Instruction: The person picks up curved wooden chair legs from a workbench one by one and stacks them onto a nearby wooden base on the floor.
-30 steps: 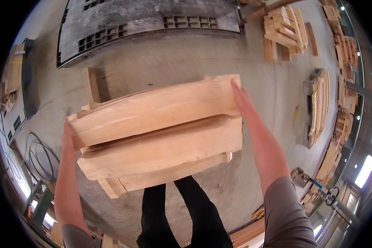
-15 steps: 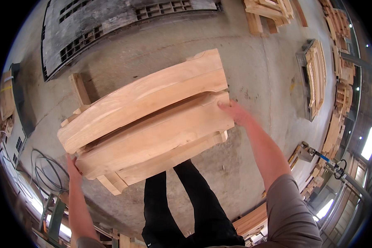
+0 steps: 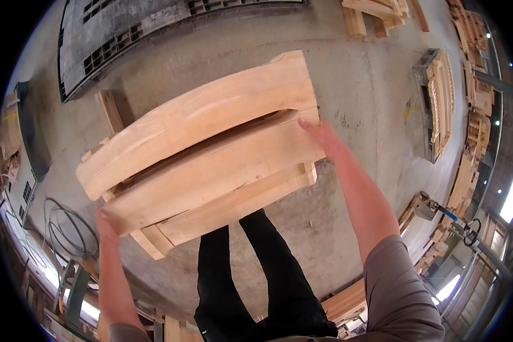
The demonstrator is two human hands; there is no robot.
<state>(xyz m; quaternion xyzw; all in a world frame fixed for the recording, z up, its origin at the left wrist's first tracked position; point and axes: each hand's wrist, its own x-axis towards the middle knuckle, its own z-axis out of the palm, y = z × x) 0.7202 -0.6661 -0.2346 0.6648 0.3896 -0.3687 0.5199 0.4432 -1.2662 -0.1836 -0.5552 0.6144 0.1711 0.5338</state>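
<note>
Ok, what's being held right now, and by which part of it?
The middle pale wooden board, by its ends: left hand at its left end, right hand at its right end. Lifting can't be told.

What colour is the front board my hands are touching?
The front board is pale tan, clearest in the head view.

A woodworking workshop
Cut lumber (image 3: 461,179) piled along the right-hand side, slats (image 3: 440,108) stacked on a low grey base (image 3: 423,85), a large slotted metal platform (image 3: 142,14) on the concrete floor (image 3: 347,80), shaped pale timbers (image 3: 211,172) in the middle
</note>
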